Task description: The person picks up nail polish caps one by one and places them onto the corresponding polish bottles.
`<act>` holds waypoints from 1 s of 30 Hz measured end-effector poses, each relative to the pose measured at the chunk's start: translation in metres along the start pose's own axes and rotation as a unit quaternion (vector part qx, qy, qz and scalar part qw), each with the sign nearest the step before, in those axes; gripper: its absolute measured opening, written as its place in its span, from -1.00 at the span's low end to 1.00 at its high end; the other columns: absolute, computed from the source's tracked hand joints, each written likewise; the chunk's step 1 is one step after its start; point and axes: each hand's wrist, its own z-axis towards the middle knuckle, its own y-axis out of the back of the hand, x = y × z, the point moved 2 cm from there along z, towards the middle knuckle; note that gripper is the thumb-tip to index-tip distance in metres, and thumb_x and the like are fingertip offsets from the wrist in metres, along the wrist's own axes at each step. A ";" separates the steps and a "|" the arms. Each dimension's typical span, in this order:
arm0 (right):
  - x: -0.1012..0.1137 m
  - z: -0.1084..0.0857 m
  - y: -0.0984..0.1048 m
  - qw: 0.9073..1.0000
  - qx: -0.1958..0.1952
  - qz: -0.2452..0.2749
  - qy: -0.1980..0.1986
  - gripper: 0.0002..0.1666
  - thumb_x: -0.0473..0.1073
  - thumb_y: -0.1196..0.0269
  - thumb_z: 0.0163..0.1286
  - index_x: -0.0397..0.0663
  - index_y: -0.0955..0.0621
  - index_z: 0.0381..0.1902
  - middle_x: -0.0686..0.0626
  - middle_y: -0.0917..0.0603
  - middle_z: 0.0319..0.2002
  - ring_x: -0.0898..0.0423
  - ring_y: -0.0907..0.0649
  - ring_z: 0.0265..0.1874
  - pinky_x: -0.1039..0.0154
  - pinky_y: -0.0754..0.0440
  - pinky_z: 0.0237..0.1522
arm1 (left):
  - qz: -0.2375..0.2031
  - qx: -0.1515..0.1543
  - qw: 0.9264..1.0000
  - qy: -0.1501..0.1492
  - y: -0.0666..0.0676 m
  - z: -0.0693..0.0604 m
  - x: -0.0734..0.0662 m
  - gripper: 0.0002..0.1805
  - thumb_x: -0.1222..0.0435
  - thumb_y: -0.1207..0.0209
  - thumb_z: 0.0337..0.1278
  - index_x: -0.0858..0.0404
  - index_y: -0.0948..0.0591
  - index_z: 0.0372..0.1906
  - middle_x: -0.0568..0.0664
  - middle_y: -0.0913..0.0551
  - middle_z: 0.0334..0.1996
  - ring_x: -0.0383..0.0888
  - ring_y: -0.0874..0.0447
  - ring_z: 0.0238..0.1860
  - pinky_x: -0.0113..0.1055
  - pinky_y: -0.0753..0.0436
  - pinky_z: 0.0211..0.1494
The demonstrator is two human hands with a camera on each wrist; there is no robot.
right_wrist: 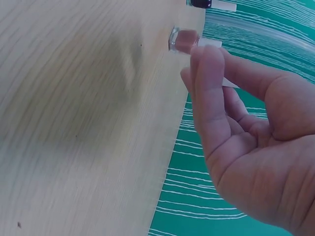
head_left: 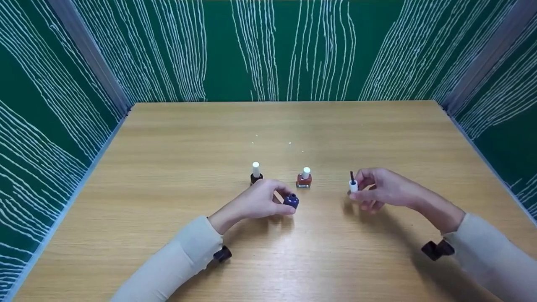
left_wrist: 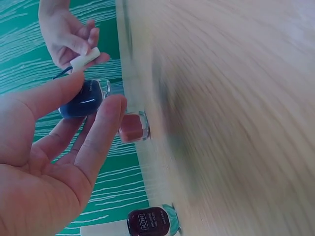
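Note:
My left hand (head_left: pixel 264 199) grips a dark blue nail polish bottle (head_left: pixel 291 201) between thumb and fingers; its neck is uncapped. In the left wrist view the blue bottle (left_wrist: pixel 84 98) is held above the table. Off to the right, my right hand (head_left: pixel 379 191) pinches a white cap (head_left: pixel 353 186) with its dark brush (head_left: pixel 352 176) pointing upward. The right wrist view mostly hides that cap behind the fingers (right_wrist: pixel 209 93). Beyond the hands, a red-orange nail polish bottle (head_left: pixel 304 180) and a dark red one (head_left: pixel 256 178) stand upright with white caps on.
The wooden table (head_left: pixel 188 138) is bounded by green walls (head_left: pixel 218 50) with white streaks at the back and both sides. Several tiny white specks (head_left: pixel 289 143) lie on the tabletop behind the bottles. Dark wrist devices (head_left: pixel 437 250) hang under both sleeves.

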 end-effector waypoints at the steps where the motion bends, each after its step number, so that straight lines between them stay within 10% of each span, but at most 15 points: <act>1: 0.000 0.000 -0.001 1.000 0.006 0.000 0.004 -0.61 -0.17 -0.41 0.36 -0.31 -0.49 -0.09 -0.24 -0.64 -0.23 -0.07 -0.72 -0.39 0.07 -0.76 -0.36 | -0.001 0.000 1.000 -0.001 0.000 0.000 0.000 -0.71 0.34 -0.46 0.11 0.27 -0.72 -0.05 -0.09 -0.69 -0.21 -0.06 -0.76 -0.23 -0.38 -0.70 -0.18; 30: 0.017 -0.001 -0.015 0.999 0.018 -0.032 0.039 -0.64 -0.16 -0.41 0.36 -0.23 -0.54 -0.05 -0.20 -0.67 -0.16 -0.17 -0.71 -0.34 0.06 -0.76 -0.33 | 0.014 -0.013 1.000 0.000 -0.003 0.006 -0.002 -0.71 0.32 -0.46 0.12 0.26 -0.72 -0.06 -0.11 -0.70 -0.21 -0.10 -0.71 -0.15 -0.40 -0.68 -0.14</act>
